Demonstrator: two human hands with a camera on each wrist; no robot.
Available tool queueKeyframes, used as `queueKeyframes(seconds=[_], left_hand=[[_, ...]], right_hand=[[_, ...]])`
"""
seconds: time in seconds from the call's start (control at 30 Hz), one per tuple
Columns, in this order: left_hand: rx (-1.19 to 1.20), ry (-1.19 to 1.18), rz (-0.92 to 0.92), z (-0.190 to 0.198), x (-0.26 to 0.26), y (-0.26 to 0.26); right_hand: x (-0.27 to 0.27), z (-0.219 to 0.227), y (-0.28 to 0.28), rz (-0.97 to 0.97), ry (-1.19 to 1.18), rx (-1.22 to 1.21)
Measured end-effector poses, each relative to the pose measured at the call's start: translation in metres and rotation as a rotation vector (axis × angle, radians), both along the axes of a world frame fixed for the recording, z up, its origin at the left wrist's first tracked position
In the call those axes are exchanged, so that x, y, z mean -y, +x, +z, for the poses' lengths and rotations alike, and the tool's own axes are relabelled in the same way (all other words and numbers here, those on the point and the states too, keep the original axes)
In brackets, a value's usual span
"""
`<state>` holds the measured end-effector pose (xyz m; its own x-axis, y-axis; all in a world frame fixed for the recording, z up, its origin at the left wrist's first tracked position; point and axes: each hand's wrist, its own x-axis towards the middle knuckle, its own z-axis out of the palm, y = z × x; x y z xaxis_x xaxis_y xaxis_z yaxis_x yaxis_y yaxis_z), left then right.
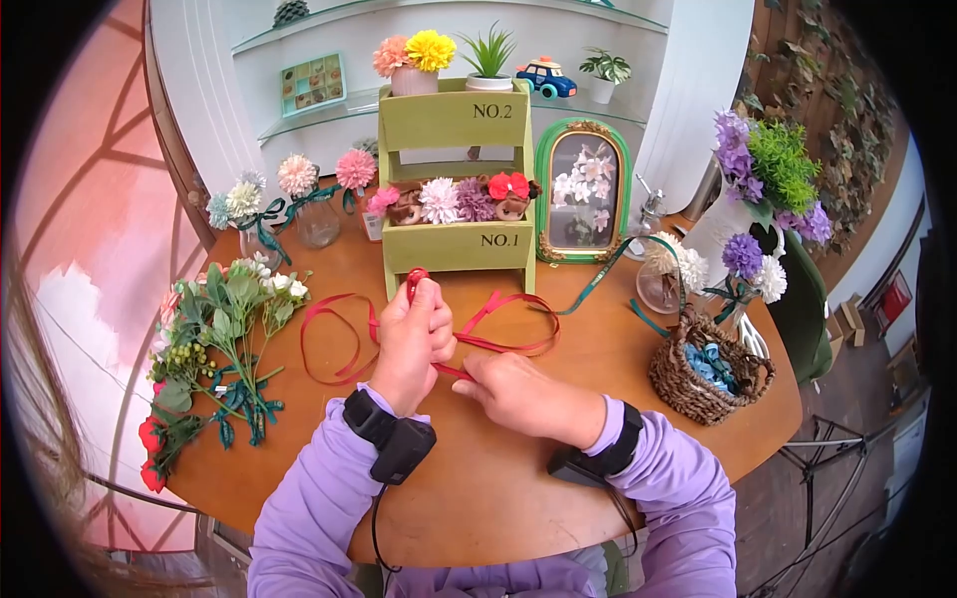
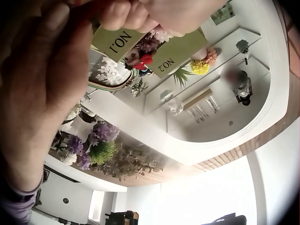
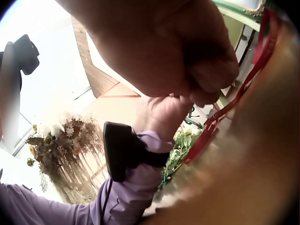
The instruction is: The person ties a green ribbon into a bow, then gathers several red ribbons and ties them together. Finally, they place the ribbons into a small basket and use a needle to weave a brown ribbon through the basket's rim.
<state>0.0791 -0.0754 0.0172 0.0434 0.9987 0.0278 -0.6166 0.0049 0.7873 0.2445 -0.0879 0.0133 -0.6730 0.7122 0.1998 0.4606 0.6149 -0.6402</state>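
Note:
Curled round a red ribbon (image 1: 344, 317), the left hand (image 1: 411, 339) is raised over the middle of the table, a small red loop (image 1: 417, 275) standing above its fingers. Just to its right the right hand (image 1: 523, 394) pinches a stretch of the same ribbon between thumb and fingers. Long loops of ribbon lie on the table on both sides of the hands. In the right wrist view the ribbon (image 3: 248, 79) runs past the right hand (image 3: 187, 56); its fingertips are partly in shadow. The left wrist view shows both hands close together, the ribbon hardly visible.
Behind the hands stands a green two-tier planter (image 1: 454, 244) with flowers. A green-framed picture (image 1: 584, 189) and a wicker basket (image 1: 698, 394) are on the right, with a dark green ribbon (image 1: 598, 279) nearby. Artificial flower stems (image 1: 224, 319) lie at the left; vases stand behind.

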Motion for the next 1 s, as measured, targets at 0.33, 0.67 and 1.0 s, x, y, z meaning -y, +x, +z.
queueKeyframes(seconds=[0.33,0.67,1.0], left_hand=[[-0.987,0.376,0.159,-0.025,-0.001,0.017],[-0.389,-0.025,-0.285,-0.012,0.001,0.011],[-0.305,-0.175,-0.588,0.007,0.006,-0.002]], right_hand=[[-0.012,0.013,0.012,-0.115,0.206,-0.073],[-0.022,0.008,0.016,-0.099,0.483,-0.225],[-0.031,0.017,0.023,-0.155,0.25,-0.367]])
